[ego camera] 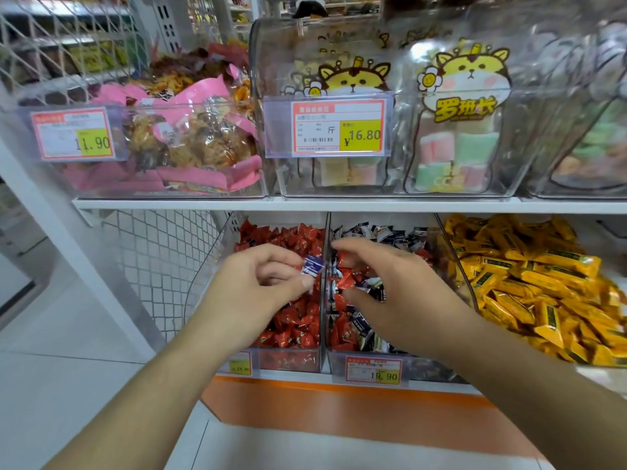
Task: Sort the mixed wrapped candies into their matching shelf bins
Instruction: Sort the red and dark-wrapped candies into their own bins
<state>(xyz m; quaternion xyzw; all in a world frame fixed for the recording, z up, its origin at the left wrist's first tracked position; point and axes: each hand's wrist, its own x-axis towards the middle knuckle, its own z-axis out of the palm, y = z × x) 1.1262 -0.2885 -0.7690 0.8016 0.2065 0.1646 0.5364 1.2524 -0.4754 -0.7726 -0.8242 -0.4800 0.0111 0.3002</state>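
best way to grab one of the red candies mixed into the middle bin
Pinch a red candy by a crimped end flap, coming from above through the middle bin's open top. These lie loose on the pile among dark wrappers, and the flaps stick out from the body. The right hand hovers open over them; the left hand holds a blue candy.

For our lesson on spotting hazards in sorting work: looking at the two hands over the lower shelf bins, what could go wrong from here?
1. The left hand only pinches the blue candy by its edge above the red candy bin; it may slip back in.
2. The right hand reaches into the middle bin, where red and dark wrappers lie mixed; it could grab the wrong sort.
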